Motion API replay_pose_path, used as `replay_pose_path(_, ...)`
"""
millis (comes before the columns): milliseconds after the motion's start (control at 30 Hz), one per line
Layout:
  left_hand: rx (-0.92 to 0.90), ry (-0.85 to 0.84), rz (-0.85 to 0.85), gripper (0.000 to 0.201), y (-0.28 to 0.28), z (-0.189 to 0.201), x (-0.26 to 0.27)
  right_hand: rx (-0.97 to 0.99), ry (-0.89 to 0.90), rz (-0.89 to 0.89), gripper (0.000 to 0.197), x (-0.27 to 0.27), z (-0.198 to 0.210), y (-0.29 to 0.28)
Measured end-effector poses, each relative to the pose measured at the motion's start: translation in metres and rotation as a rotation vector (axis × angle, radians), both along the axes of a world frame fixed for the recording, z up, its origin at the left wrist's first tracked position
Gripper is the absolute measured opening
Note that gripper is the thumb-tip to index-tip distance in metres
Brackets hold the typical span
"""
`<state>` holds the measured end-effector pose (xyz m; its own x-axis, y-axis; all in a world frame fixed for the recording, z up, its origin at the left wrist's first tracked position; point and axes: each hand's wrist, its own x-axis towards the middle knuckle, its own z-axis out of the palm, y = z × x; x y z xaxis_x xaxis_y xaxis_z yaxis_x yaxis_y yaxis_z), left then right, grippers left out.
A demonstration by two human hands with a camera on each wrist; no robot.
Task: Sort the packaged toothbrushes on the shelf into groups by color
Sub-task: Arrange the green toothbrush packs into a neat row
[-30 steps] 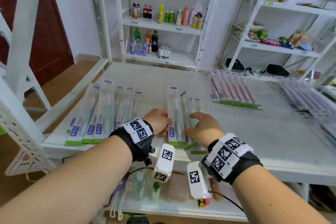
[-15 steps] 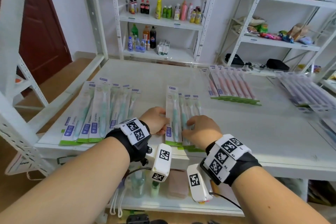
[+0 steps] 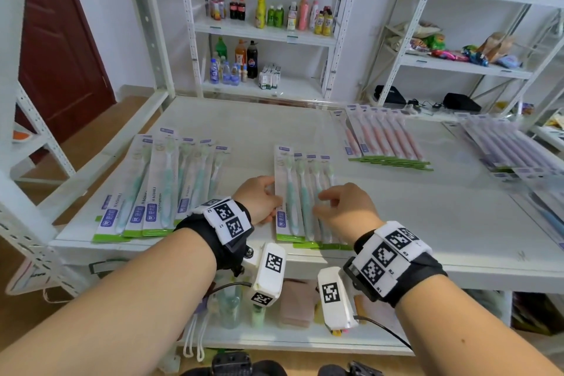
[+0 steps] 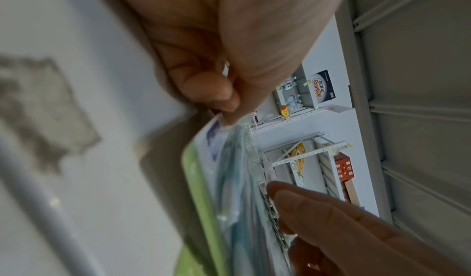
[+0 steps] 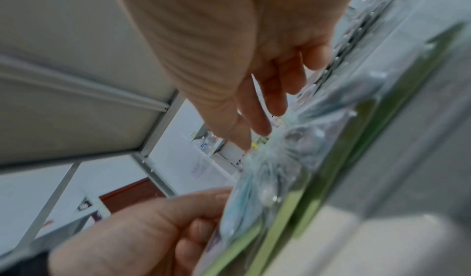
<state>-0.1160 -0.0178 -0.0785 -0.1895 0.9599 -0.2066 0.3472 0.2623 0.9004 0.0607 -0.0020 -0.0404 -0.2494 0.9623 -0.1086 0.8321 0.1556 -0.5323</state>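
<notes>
Hands first: we are pinching the left edge of the middle stack of teal toothbrush packs (image 3: pixel 300 201) with our left hand (image 3: pixel 259 200), the thumb and curled fingers closing on the card edge, as the left wrist view (image 4: pixel 221 179) is showing. Our right hand (image 3: pixel 345 207) is lying on the right side of the same stack with its fingers (image 5: pixel 257 119) held fairly straight and fanned, their tips touching the clear plastic fronts. That stack is sitting near the front edge of the white shelf (image 3: pixel 427 223), its packs overlapping sideways with green bottom strips toward us. Well apart to the left, another group of teal packs (image 3: pixel 158 189) is lying fanned along the front left corner. Farther back and to the right, pink packs (image 3: pixel 384 137) are lying in a neat overlapped row, and beyond them at the far right purple packs (image 3: pixel 506 146) are lying in their own row. Behind the shelf, we are facing racks holding drink bottles (image 3: pixel 268 12) and bagged snacks (image 3: pixel 457 46).
</notes>
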Motion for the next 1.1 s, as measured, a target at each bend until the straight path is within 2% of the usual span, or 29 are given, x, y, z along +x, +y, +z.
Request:
replay_pose_path(100, 0.01, 0.084, 0.001, 0.038, 0.0, -0.001, 0.003, 0.034, 0.123, -0.043, 0.035, 0.012, -0.004, 0.006)
replay_pose_path(233, -0.01, 0.189, 0.0, 0.066, 0.0, -0.001, 0.007, -0.044, 0.179, -0.019, 0.045, 0.022, -0.011, 0.008)
replay_pose_path(400, -0.01, 0.338, -0.106, 0.074, -0.002, 0.003, 0.008, -0.065, 0.207, 0.003, 0.055, 0.026, -0.017, 0.006)
replay_pose_path(500, 0.026, 0.354, -0.157, 0.058, -0.002, 0.005, 0.01, -0.055, 0.177, 0.021, 0.058, 0.026, -0.019, 0.007)
replay_pose_path(933, -0.013, 0.358, -0.144, 0.07, -0.003, 0.006, 0.01, -0.044, 0.151, 0.033, 0.058, 0.026, -0.019, 0.008)
replay_pose_path(1100, -0.028, 0.324, -0.099, 0.072, -0.004, 0.008, 0.009, -0.071, 0.227, -0.006, 0.056, 0.026, -0.015, 0.011)
